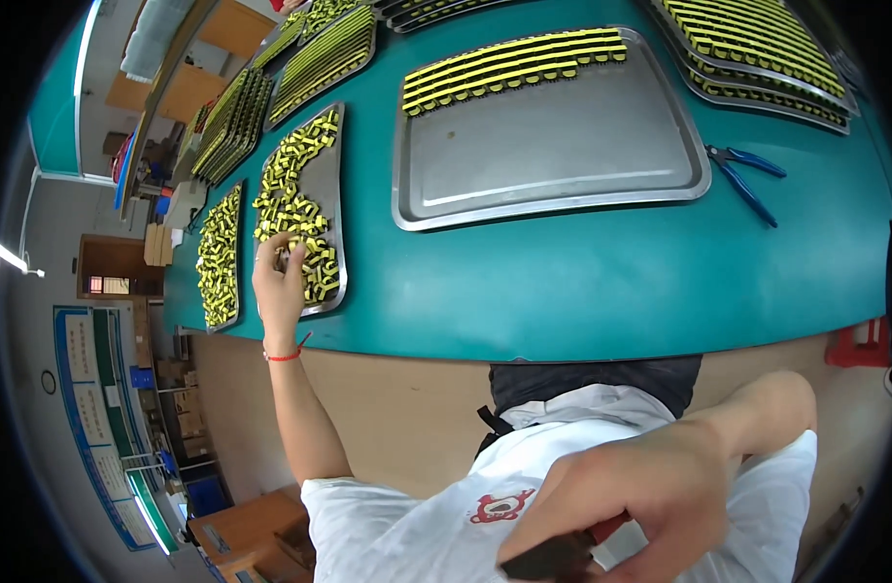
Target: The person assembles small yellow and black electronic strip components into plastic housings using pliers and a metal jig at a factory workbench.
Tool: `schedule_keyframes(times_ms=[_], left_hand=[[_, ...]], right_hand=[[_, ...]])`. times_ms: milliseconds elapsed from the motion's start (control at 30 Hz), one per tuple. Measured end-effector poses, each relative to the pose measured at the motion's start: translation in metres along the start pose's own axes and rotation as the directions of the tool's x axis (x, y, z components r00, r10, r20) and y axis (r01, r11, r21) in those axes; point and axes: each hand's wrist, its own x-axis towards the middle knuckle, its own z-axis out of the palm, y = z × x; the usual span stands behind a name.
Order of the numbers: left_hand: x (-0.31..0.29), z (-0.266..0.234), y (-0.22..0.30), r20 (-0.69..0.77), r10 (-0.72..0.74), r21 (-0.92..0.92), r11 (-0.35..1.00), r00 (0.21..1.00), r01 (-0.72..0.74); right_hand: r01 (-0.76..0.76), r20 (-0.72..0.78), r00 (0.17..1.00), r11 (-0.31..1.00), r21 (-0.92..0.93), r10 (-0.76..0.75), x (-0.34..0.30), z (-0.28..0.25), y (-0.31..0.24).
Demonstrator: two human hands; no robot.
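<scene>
My left hand [279, 277] reaches over the near end of a metal tray [322, 180] heaped with loose small yellow-and-black parts [300, 209]. Its thumb and fingers are pinched together, with a yellow-and-black part at the fingertips. Close to the camera, at the lower right, my right hand [650, 496] is curled around a dark object [551, 559] with a bit of red beside it; its kind is unclear. A larger metal tray [553, 146] lies in the middle of the green table, with straight rows of the same parts [514, 68] along its far side.
Blue-handled pliers [747, 175] rest open to the right of the large tray. Stacked trays of lined-up parts [757, 58] stand at the far right, more trays [320, 63] at the far left. Another tray of loose parts [221, 257] is left of my hand. A red stool [859, 343] stands right.
</scene>
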Motion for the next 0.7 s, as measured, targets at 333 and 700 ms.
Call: schedule_keyframes(times_ms=[333,700], left_hand=[[0.05,0.047,0.143,0.063,-0.168,-0.959,0.263,0.984,0.106],[0.058,0.112,0.222,0.046,0.13,-0.926,0.376,0.99,-0.006]], right_hand=[[-0.632,-0.357,0.773,0.679,-0.373,0.524,0.054,0.021,-0.027],[-0.423,-0.621,0.773,0.835,-0.351,0.13,0.025,-0.11,-0.022]])
